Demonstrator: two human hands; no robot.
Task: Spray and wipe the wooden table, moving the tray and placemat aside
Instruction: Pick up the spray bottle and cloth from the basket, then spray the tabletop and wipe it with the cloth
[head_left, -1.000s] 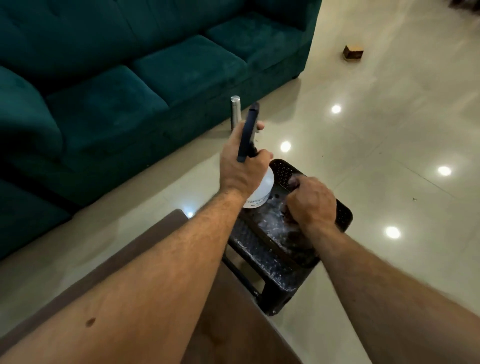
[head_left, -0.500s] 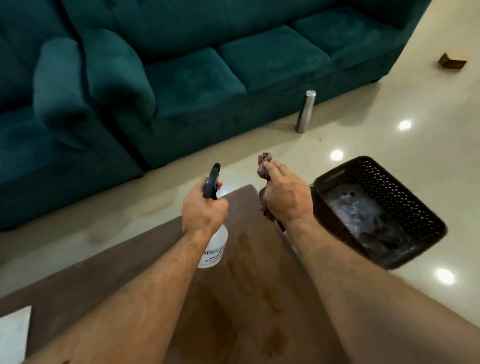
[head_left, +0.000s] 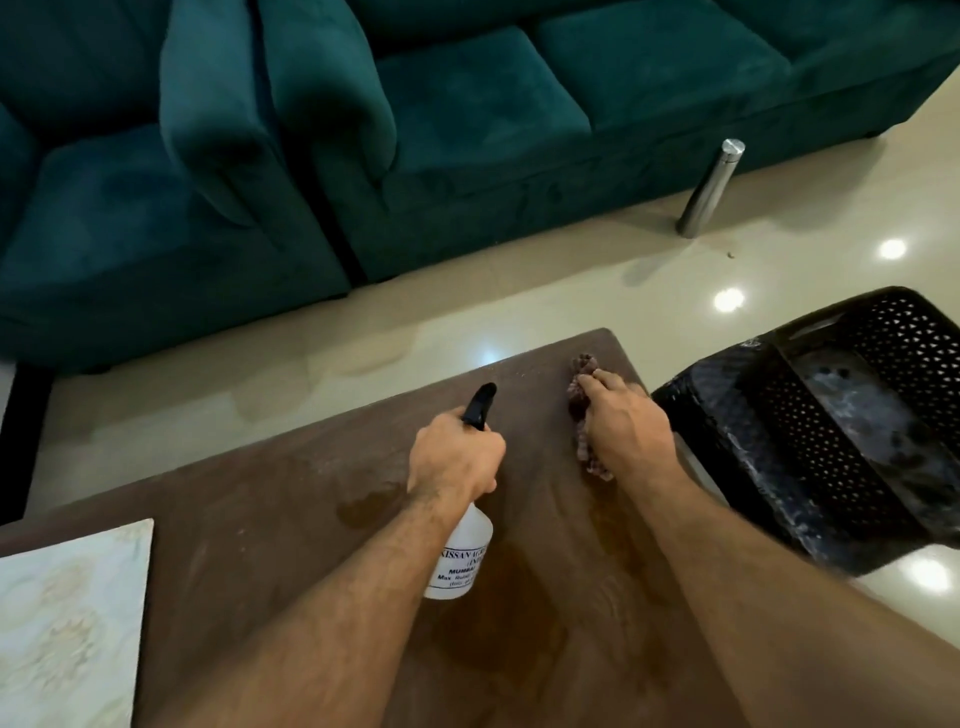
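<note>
Head view: I have my left hand (head_left: 457, 457) wrapped around the spray bottle (head_left: 460, 558) mid-frame, right hand (head_left: 626, 431) pressing the cloth (head_left: 584, 410) onto the desk (head_left: 270, 519). Wiping step; next, sweep toward the placemat (head_left: 67, 618) at lower left.

A teal velvet sofa (head_left: 467, 104) lines the far side of the glossy cream floor (head_left: 571, 280). A steel cylinder (head_left: 709, 189) stands upright before it. A black perforated basket (head_left: 893, 332) sits at right.

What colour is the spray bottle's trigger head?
Black, on a white translucent spray bottle held in the left hand. Head view, the only one.
</note>
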